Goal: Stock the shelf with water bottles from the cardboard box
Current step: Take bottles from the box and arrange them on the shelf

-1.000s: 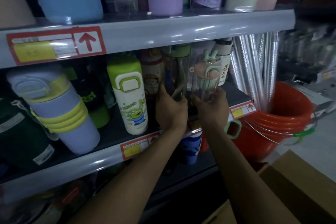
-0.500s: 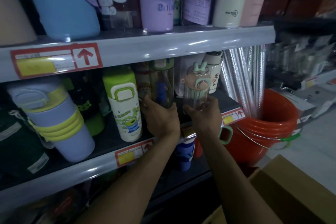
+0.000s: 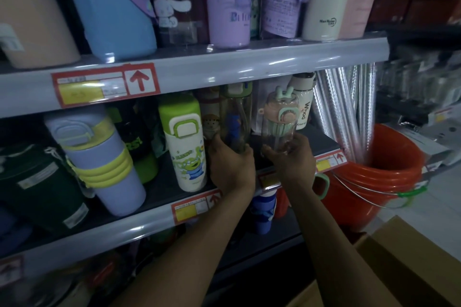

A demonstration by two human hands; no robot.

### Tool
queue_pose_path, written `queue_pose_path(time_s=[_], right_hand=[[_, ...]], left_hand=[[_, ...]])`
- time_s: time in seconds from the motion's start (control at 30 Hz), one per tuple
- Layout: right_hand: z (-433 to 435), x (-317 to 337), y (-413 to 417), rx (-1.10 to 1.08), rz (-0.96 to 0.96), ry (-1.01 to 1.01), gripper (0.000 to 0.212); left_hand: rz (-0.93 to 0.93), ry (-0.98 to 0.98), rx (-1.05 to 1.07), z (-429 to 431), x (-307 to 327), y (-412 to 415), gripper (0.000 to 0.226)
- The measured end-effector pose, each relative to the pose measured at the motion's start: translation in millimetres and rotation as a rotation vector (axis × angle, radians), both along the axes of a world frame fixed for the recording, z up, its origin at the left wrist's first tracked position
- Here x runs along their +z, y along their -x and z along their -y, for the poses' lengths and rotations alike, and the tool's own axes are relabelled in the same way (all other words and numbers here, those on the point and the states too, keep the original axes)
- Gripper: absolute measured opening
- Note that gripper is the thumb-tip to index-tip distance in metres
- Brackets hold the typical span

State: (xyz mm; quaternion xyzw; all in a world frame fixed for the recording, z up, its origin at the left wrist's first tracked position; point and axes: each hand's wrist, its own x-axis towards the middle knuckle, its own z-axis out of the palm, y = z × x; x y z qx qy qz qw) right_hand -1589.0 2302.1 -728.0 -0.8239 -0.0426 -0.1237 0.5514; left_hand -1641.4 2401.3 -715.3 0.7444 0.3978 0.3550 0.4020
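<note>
A clear bottle (image 3: 280,127) with pink-and-mint cap; left of it, a white bottle (image 3: 185,157) printed with green aliens, lime-lidded; right of it, an orange-red bucket (image 3: 389,182).

Clear water bottle (image 3: 280,132), pink-and-mint eared lid, upright near front edge of middle shelf (image 3: 119,232), right end, base held in right hand (image 3: 293,161), clear green-lidded bottle (image 3: 235,117) upright just left, held in left hand (image 3: 232,168), brown cardboard box (image 3: 409,259) below right.
</note>
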Motion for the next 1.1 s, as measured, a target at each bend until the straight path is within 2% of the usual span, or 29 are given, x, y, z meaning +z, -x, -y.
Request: queue_pose_path(time_s=[0.33,0.63,0.8,1.0,1.1], right_hand=[[2.5,-2.7,-3.4,0.022,0.005,-0.004,0.059],[5.3,-5.2,-6.0,0.084,0.0,-0.041,0.058],[3.5,-3.5,-7.2,0.126,-0.02,-0.043,0.061],[3.4,-3.7,-4.2,0.188,0.002,-0.047,0.06],[2.3,-8.0,-5.7,0.237,0.006,-0.059,0.061]], left_hand=[[0.001,0.113,0.14,-3.3,1.4,-17.7,0.085],[-0.002,0.095,0.148,-1.7,3.3,-22.9,0.085],[-0.007,0.131,0.111,7.2,6.4,-14.5,0.096],[0.098,0.005,-0.105,27.7,-1.1,15.4,0.071],[0.1,0.013,-0.127,30.3,2.2,27.0,0.063]])
